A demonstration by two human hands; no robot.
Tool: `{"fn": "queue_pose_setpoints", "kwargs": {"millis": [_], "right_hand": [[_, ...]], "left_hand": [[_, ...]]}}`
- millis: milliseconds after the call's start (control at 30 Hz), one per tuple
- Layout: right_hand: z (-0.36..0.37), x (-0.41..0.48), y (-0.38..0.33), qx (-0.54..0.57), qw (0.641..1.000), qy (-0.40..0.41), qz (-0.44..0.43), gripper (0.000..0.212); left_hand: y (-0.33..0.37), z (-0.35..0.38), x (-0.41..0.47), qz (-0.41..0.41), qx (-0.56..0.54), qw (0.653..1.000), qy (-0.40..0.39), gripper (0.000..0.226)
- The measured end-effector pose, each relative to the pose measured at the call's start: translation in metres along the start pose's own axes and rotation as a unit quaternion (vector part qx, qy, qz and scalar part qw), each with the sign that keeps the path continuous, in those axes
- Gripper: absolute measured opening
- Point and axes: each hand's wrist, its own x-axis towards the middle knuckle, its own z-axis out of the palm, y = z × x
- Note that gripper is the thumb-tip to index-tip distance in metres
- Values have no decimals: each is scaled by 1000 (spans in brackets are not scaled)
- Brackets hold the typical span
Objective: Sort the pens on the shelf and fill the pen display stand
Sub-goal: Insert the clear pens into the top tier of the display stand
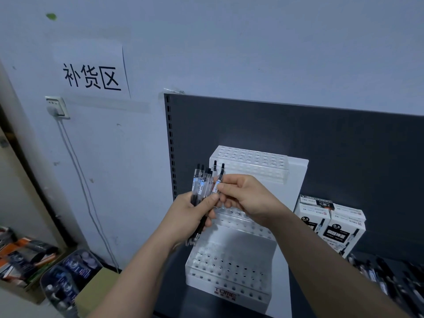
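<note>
A white tiered pen display stand (231,285) with rows of holes stands on the dark shelf, its upper tier (252,164) against the back panel. My left hand (190,216) grips a bundle of several clear black-tipped pens (200,184), held upright in front of the stand. My right hand (245,198) pinches one pen (217,183) at the right edge of that bundle. Two pens (215,167) seem to stand behind the hands in a middle tier, their lower ends hidden. Loose pens (385,276) lie on the shelf at the right.
White pen boxes (332,223) stand right of the stand. The dark back panel (298,134) rises behind. At lower left, a cardboard box (96,292), packs of bottles (68,278) and assorted goods sit on the floor. A wall socket (57,107) with cable hangs left.
</note>
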Motion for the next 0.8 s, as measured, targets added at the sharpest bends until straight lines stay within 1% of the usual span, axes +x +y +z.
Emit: {"fn": "queue_pose_setpoints", "kwargs": {"millis": [67,133,200,267,333,400,467,567,800], "right_hand": [[-2,0,1,33,999,0,6,16],[-10,-2,-4,51,998,34,0,11],[-23,-6,-14,52,992,107,-29,9],[-37,-8,-26,45,977,195,-68,8],[-47,-9,-34,27,958,267,-100,8],[-48,-7,-36,-9,943,311,-118,11],[-43,-4,-35,-34,940,320,-118,8],[-33,3,-28,-61,945,307,-96,8],[-20,18,-17,-144,941,296,-81,10]], "left_hand": [[-1,3,0,-6,-1,1000,3,27],[-3,3,3,-9,-6,999,51,31],[-6,-3,10,0,20,992,126,32],[-5,-10,20,7,82,981,177,31],[0,-13,32,10,112,975,191,24],[7,-11,44,27,114,976,182,17],[13,-6,55,38,119,977,173,14],[17,-1,67,41,138,975,171,18],[16,3,68,66,160,962,212,21]]}}
